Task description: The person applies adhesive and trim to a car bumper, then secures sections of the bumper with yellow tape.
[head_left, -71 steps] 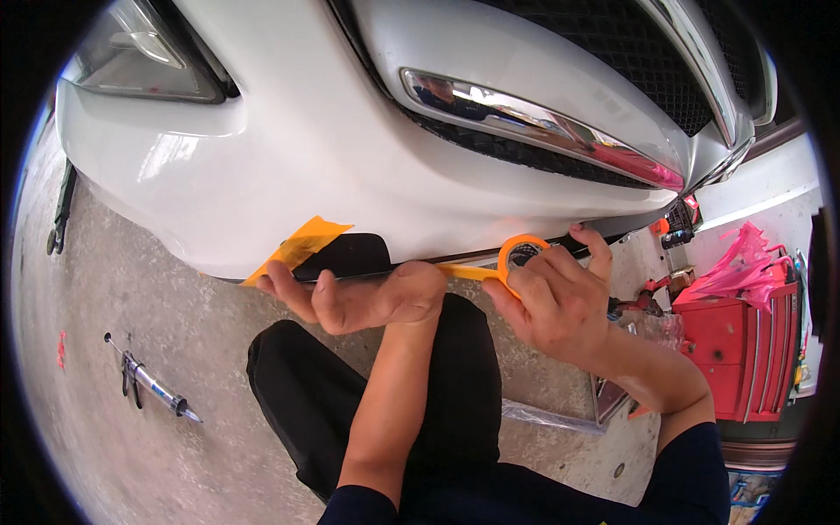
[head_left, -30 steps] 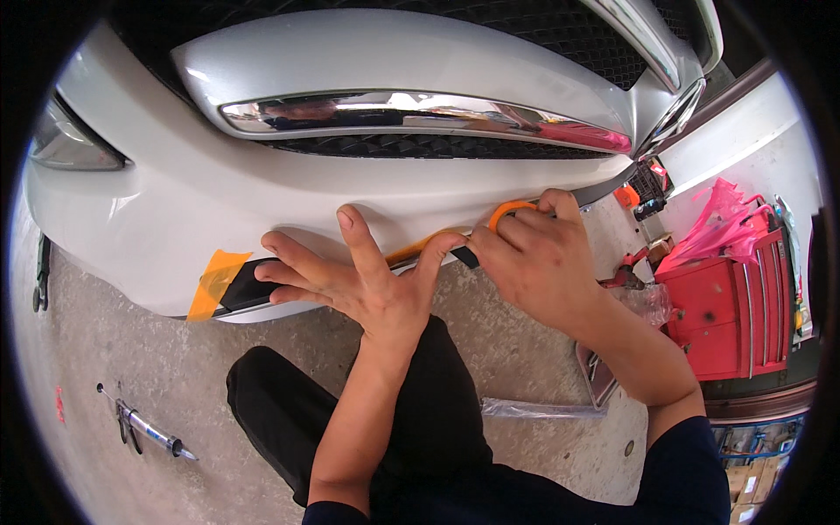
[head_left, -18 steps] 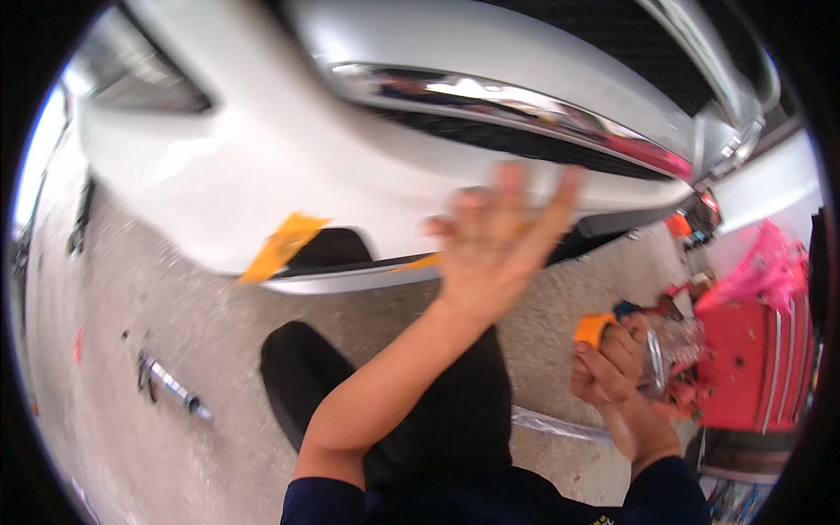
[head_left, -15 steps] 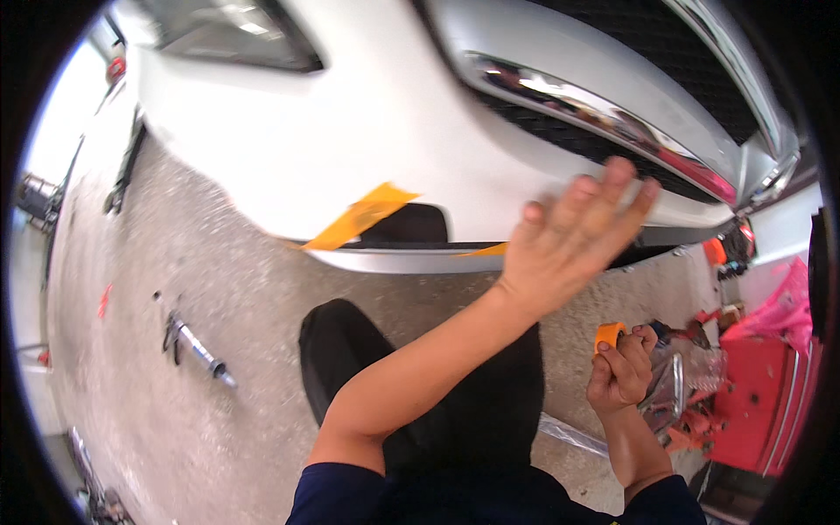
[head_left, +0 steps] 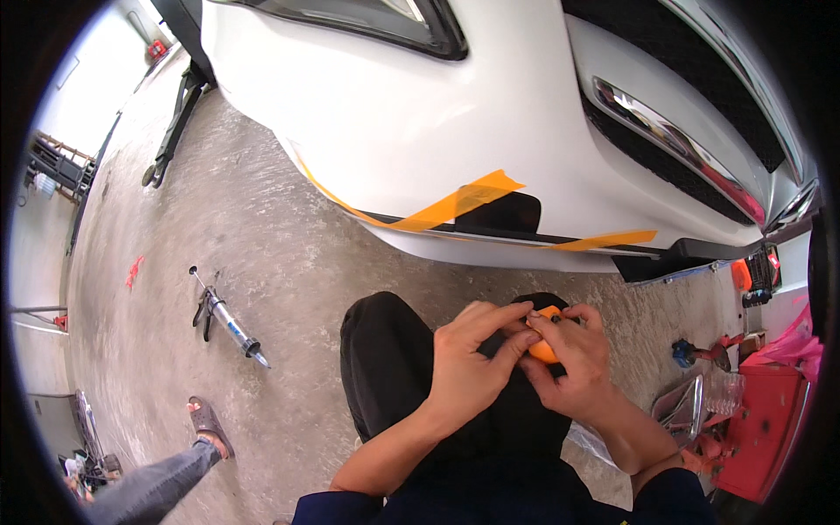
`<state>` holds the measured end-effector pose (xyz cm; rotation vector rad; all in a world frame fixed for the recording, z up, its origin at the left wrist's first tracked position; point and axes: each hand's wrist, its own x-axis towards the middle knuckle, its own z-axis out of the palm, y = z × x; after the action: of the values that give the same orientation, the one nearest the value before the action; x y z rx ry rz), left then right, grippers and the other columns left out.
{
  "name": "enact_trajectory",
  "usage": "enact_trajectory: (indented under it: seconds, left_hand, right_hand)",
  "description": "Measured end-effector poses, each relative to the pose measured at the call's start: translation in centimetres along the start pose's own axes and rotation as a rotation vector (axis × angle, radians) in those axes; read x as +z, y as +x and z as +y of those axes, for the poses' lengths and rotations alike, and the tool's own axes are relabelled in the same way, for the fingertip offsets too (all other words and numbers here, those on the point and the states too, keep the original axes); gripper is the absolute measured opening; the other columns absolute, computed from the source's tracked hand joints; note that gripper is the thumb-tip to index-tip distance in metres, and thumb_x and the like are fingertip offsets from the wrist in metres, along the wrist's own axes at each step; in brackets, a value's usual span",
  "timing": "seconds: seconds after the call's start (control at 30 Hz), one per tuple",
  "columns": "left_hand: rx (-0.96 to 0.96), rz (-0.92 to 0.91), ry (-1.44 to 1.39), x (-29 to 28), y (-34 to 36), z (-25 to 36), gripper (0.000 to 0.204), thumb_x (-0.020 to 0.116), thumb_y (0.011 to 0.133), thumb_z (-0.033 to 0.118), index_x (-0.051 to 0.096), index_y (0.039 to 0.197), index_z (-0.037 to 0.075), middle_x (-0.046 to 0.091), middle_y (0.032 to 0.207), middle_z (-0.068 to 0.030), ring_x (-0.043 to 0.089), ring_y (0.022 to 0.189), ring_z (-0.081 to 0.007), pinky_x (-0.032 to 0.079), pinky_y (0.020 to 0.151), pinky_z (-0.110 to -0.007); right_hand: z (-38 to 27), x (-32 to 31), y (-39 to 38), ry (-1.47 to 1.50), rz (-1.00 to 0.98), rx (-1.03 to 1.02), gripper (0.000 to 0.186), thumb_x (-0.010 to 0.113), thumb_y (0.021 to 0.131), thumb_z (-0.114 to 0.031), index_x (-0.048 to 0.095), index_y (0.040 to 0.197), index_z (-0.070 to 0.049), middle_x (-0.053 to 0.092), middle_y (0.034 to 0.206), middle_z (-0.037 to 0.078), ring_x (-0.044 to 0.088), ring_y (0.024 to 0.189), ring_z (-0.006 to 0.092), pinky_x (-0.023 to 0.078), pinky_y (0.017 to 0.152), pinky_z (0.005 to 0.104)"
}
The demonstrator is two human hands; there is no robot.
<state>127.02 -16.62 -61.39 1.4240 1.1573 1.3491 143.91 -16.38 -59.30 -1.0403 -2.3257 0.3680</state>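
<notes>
Over my knees, my right hand [head_left: 579,363] grips a roll of orange masking tape [head_left: 544,352]. My left hand [head_left: 472,360] meets it from the other side, thumb and fingertips pinched together at the roll's edge; whether they hold a loose tape end I cannot tell. Just beyond is a white car bumper [head_left: 376,131]. One wide orange tape strip [head_left: 455,203] slants across its lower edge beside a dark opening. Another strip [head_left: 612,239] lies farther right, and a thin orange line [head_left: 337,197] follows the edge on the left.
On the floor at left lies a caulking gun [head_left: 229,324]. Someone else's sandalled foot [head_left: 208,420] is at lower left. A black lift arm [head_left: 179,122] stands at far left. A red cabinet [head_left: 761,429] and a pink plastic bag [head_left: 792,341] are at right.
My left hand has come down from the bumper to the tape roll. My right hand has moved inward with the roll. Another person's leg now shows at lower left, and the view has shifted.
</notes>
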Motion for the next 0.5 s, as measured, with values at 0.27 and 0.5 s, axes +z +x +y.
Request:
enact_trajectory:
  seconds: [0.27, 0.5]
  left_hand:
    - [0.244, 0.324, 0.32, -5.3, 1.9, 0.8, 0.015, 0.073, 0.073, -0.006, 0.071, 0.084, 0.003, 0.065, 0.078, -0.0078, 0.062, 0.072, -0.0196, 0.049, 0.064, -0.027]
    - [0.488, 0.462, 0.521, -10.6, 11.9, 2.1, 0.006, 0.072, 0.078, 0.001, 0.069, 0.082, 0.004, 0.067, 0.082, -0.006, 0.058, 0.081, -0.0225, 0.047, 0.077, -0.033]
  right_hand:
    - [-2.1, 0.7, 1.6, 0.081, 0.101, 0.122, 0.073, 0.077, 0.076, -0.013, 0.04, 0.138, 0.004, 0.064, 0.075, 0.008, 0.061, 0.068, 0.0242, 0.044, 0.084, 0.0389]
    - [-1.3, 5.0, 3.4, 0.36, 0.273, 0.237, 0.04, 0.073, 0.082, -0.01, 0.052, 0.114, 0.002, 0.067, 0.072, 0.013, 0.067, 0.063, 0.0258, 0.05, 0.055, 0.0284]
